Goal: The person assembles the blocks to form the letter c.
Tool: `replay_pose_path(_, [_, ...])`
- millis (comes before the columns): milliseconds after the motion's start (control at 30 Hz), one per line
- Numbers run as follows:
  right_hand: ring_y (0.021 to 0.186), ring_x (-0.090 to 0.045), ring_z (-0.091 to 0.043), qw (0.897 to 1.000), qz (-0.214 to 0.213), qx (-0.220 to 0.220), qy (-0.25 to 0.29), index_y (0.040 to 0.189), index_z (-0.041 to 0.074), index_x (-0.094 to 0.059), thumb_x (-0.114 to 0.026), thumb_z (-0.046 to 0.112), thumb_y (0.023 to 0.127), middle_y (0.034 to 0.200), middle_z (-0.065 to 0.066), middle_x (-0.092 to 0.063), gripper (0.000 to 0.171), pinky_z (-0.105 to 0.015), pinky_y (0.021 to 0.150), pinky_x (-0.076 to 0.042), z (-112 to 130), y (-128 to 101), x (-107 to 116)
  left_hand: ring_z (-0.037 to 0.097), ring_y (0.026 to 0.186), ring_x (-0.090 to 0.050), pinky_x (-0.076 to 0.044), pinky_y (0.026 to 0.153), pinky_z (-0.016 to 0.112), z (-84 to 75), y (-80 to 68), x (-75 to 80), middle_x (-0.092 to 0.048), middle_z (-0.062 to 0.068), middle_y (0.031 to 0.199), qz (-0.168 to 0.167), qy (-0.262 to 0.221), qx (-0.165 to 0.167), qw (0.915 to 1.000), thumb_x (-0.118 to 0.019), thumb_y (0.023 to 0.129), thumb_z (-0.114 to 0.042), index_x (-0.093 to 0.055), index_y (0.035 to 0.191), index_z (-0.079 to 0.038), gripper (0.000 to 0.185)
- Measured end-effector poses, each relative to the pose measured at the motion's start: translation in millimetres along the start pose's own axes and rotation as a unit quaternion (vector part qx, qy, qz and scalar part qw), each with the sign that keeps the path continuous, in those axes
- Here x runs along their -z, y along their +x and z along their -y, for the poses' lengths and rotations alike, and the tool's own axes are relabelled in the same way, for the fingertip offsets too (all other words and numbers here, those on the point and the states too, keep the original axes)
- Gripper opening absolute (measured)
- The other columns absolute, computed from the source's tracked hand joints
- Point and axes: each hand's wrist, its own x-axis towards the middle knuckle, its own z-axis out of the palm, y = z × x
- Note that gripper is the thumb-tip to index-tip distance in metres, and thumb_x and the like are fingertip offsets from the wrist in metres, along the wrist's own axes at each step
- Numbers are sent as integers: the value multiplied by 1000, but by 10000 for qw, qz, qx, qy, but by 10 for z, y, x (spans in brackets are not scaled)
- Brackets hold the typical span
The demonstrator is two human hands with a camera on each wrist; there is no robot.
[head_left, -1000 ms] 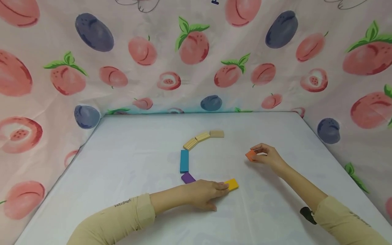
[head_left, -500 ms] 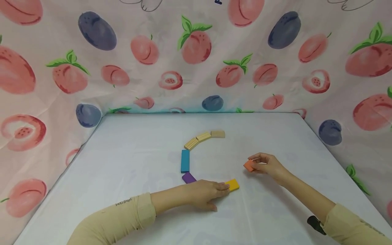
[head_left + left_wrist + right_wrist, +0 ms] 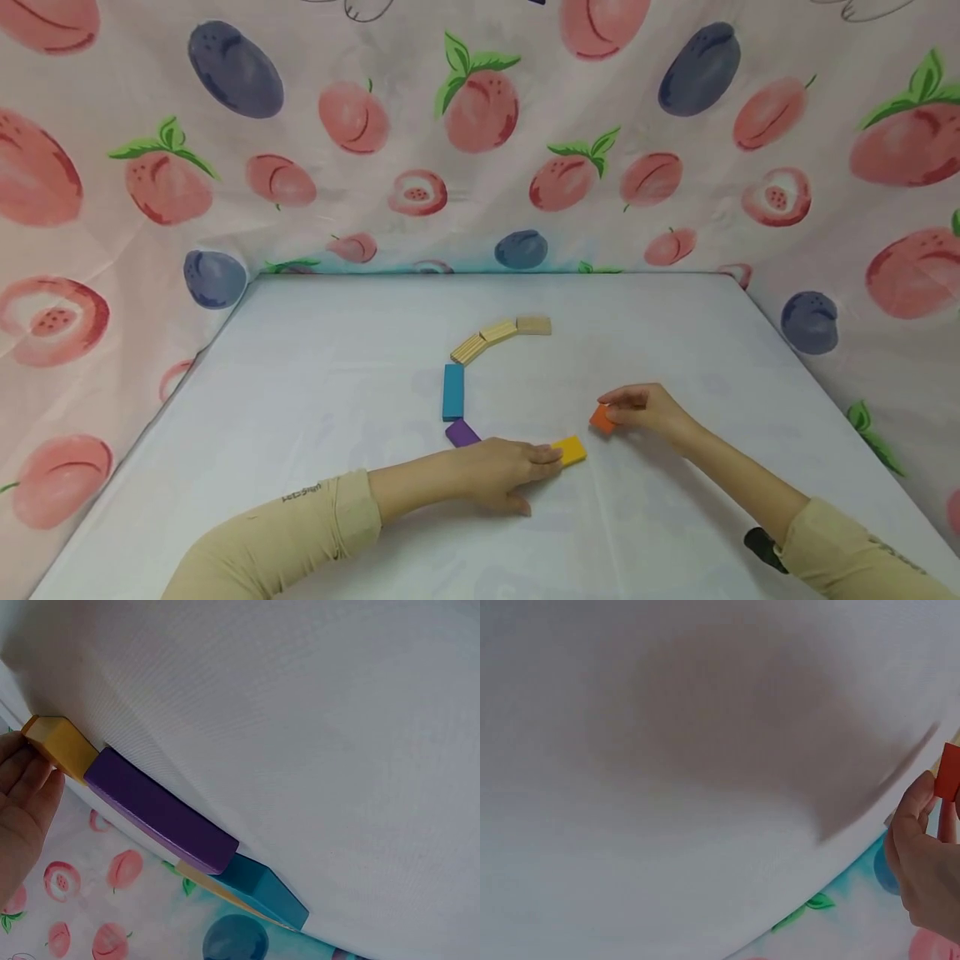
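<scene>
A curved row of wooden blocks lies on the white table. My left hand (image 3: 504, 473) reaches over the row, its extended fingers resting on the yellow block (image 3: 572, 451) at the near right end. The purple block (image 3: 461, 433) is partly covered by this hand in the head view, but the left wrist view shows the purple block (image 3: 161, 810) whole, end to end with the yellow block (image 3: 64, 746). Just right of the yellow block, my right hand (image 3: 651, 415) pinches an orange block (image 3: 602, 418) between thumb and fingers. In the right wrist view the orange block (image 3: 949, 772) is cut off by the edge.
Beyond the purple block the row continues with a blue block (image 3: 453, 392) and plain wood blocks (image 3: 498, 333) curving to the far right. A fruit-print cloth (image 3: 480, 192) stands behind and beside the table (image 3: 330, 350). Something dark (image 3: 765, 550) shows at the right sleeve.
My right hand has brought the orange block nearer and slightly left, close to the yellow block. The left hand stays on the yellow block, and the row keeps its shape.
</scene>
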Motion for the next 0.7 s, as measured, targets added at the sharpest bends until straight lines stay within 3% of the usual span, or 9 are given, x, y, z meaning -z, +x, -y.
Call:
replay_pose_path(133, [79, -58, -2, 9992, 84, 348, -179, 109, -5, -66, -70, 23, 84, 97, -7, -71, 38, -15, 69, -51, -48, 9, -3, 10, 140, -31, -33, 112, 23, -5, -11, 14, -32, -1, 153, 20, 5, 3, 10000, -63, 89, -36, -35, 146, -14, 67])
replay_pose_path(233, [83, -60, -1, 9990, 87, 350, -266, 106, -4, -68, -71, 26, 83, 99, -9, -72, 38, -15, 71, -50, -64, 15, -27, 10, 140, -31, -33, 112, 23, -7, -12, 13, -32, 0, 153, 5, -3, -19, 10000, -64, 89, -36, -36, 146, -14, 67])
replay_pose_path(433, [86, -62, -5, 9984, 54, 65, -558, 106, -11, -66, -69, 14, 85, 104, -23, -69, 33, -15, 73, -51, -2, 39, -138, 10, 141, -31, -34, 111, 23, -2, -9, 13, -32, 0, 153, 32, -42, -3, 10000, -64, 89, -36, -36, 146, -14, 68])
replay_pose_path(700, [83, -61, -7, 9967, 98, 332, -740, 101, -12, -67, -67, 7, 86, 98, -24, -70, 24, -15, 68, -50, 18, 31, -206, 9, 140, -31, -33, 111, 23, -4, -3, 16, -32, -1, 153, 52, 18, 24, 10000, -63, 89, -37, -35, 146, -15, 67])
